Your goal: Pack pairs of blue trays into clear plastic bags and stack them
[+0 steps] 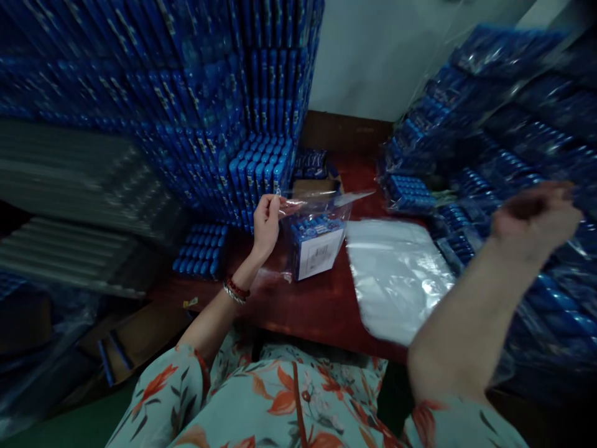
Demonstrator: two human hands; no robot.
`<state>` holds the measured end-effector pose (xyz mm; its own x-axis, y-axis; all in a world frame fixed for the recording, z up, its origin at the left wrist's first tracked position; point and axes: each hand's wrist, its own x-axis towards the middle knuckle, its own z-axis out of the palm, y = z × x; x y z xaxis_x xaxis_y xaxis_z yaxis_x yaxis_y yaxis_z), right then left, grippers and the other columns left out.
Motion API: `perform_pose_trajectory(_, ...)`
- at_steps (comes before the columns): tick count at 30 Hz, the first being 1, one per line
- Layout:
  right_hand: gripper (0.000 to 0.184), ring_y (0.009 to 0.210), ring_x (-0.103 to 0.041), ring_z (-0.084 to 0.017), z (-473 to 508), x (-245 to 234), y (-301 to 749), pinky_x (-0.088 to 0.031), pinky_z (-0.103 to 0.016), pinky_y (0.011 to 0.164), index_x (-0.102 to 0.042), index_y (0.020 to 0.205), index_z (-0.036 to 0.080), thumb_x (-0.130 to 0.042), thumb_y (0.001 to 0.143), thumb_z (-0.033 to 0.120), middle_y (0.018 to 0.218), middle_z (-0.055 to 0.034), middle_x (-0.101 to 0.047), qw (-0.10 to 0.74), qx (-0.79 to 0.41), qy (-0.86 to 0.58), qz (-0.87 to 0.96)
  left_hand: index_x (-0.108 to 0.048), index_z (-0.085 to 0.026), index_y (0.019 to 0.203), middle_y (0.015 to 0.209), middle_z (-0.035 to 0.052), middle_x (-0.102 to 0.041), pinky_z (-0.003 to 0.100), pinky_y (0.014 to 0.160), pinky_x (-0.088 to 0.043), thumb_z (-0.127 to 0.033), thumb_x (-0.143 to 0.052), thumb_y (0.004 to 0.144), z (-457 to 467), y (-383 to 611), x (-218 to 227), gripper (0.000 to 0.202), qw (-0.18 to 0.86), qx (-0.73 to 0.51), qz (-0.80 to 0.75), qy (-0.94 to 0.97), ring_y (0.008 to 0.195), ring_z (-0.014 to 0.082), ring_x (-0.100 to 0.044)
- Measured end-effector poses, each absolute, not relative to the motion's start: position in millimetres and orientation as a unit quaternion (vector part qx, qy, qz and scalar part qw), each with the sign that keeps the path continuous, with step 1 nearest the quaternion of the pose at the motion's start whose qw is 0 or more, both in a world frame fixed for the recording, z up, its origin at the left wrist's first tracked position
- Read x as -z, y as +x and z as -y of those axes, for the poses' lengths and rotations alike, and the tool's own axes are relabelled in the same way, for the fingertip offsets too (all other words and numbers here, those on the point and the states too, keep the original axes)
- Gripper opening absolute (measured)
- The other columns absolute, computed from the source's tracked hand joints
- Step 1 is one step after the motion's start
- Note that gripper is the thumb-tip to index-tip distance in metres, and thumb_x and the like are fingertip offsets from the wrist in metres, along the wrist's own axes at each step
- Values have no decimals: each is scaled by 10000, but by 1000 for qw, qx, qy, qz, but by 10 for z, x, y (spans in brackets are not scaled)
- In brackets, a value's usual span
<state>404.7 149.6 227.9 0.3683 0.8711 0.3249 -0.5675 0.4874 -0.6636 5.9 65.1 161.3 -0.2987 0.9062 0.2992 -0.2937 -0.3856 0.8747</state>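
On the red bench, left of the pile of flat bags, a labelled blue pack, apparently inside a clear bag with its upper edge pinched in the left grip. Cannot tell the state of the blurred right grip, off to the right. Best to keep that edge taut and the pack steady, clear of the blue stack behind.

The left hand is pinching a clear plastic bag around a labelled blue pack; the right hand is hovering.
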Motion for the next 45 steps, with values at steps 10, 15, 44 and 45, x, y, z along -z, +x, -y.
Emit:
perform_pose_trajectory(10,806,683,-660,-145,-147,-1350,1910,-470,-218,422,-283,1411,355,-439,707,-5,1477,-47,-316,124,8,-487,864,-492,-203,828,797,15,-702,348,812,-524,-410,-470,881,-624,135,-1617,215,430,-711,-341,440,779,168,-688)
perform_pose_trajectory(15,670,665,-644,-162,-415,-1237,1763,-498,-270,488,-392,1360,271,-433,730,47,1427,-97,-389,175,4,-538,824,-590,-180,826,805,42,-699,282,783,-498,-318,-408,918,-290,215,-1519,246,362,-599,-398,594,777,144,-653)
perform_pose_trajectory(44,280,632,-420,-128,-761,-688,2041,-363,-231,620,-505,657,201,-530,743,466,614,50,-462,590,-327,-572,468,-641,-216,846,815,67,-700,422,956,-472,-246,-530,826,-260,-231,-581,116,206,-423,-246,848,875,208,-664)
perform_pose_trajectory(45,281,610,-414,-123,-815,-709,2048,-358,-226,603,-503,648,199,-551,722,466,592,58,-454,592,-349,-564,458,-628,-213,826,777,59,-683,387,868,-518,-263,-535,823,-263,-167,-549,105,215,-456,-267,821,798,197,-660)
